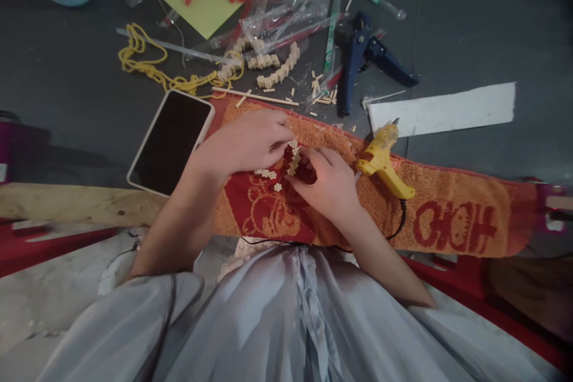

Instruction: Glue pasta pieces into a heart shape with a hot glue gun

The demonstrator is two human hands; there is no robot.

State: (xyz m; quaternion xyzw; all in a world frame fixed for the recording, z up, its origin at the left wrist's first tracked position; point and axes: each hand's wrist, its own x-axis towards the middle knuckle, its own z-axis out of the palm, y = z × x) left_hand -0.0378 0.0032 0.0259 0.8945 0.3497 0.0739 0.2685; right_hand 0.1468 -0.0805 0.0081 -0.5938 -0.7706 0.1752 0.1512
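A short curved chain of small pale pieces (293,158) stands between my two hands over an orange and red towel (461,209). My left hand (259,140) reaches in from the left, its fingers bent at the chain's upper end. My right hand (329,182) pinches the chain's lower right side between thumb and fingers. Below my left hand lies another small cluster of pale pieces (265,173), and a tiny flower-shaped piece (278,187) rests on the towel. A yellow glue gun (380,161) lies on the towel right of my right hand.
A phone (171,142) lies beside my left forearm. Behind the towel are yellow cord (143,65), curved pale chains (280,71), small cut sticks, clear plastic bags (290,0) and a blue-handled cutter (353,65). A white strip (443,110) lies at the right.
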